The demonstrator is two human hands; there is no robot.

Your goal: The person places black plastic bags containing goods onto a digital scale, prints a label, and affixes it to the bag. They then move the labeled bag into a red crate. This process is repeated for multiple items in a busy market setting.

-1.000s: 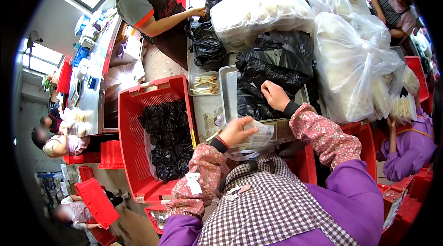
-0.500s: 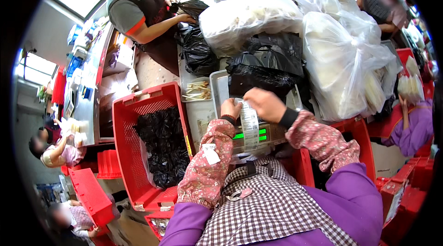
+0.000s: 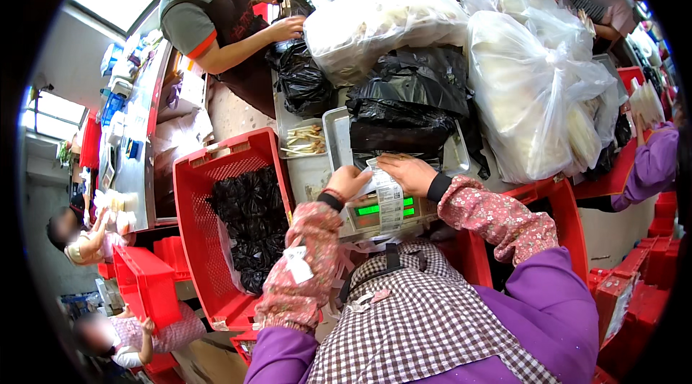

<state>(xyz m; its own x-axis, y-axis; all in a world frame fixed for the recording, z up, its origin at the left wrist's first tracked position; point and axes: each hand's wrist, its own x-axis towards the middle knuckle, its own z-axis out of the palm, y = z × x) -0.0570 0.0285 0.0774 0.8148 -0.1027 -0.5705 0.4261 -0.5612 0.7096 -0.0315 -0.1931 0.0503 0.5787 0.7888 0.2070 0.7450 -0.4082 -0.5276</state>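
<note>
A strip of white printed labels (image 3: 391, 204) hangs down in front of a scale's green-lit display (image 3: 367, 210). My left hand (image 3: 349, 182) pinches the strip's left side near its top. The fingers of my right hand (image 3: 409, 173) are closed on its upper end; the fingertips are partly hidden. Just beyond my hands, a black plastic bag (image 3: 404, 106) lies bulging in a metal tray (image 3: 335, 132) on the scale. A white label piece (image 3: 298, 264) clings to my left floral sleeve.
A red crate (image 3: 189, 189) with black bags stands at left, beside a small tray of pale sticks (image 3: 303, 140). Large clear bags (image 3: 522, 96) fill the table's right side. Across the table, a co-worker (image 3: 216, 31) handles black plastic. Another red crate (image 3: 569, 225) sits at right.
My left hand has moved left and down, and my right hand has lowered onto the strip's top. The co-worker at lower left has lifted a red crate slightly.
</note>
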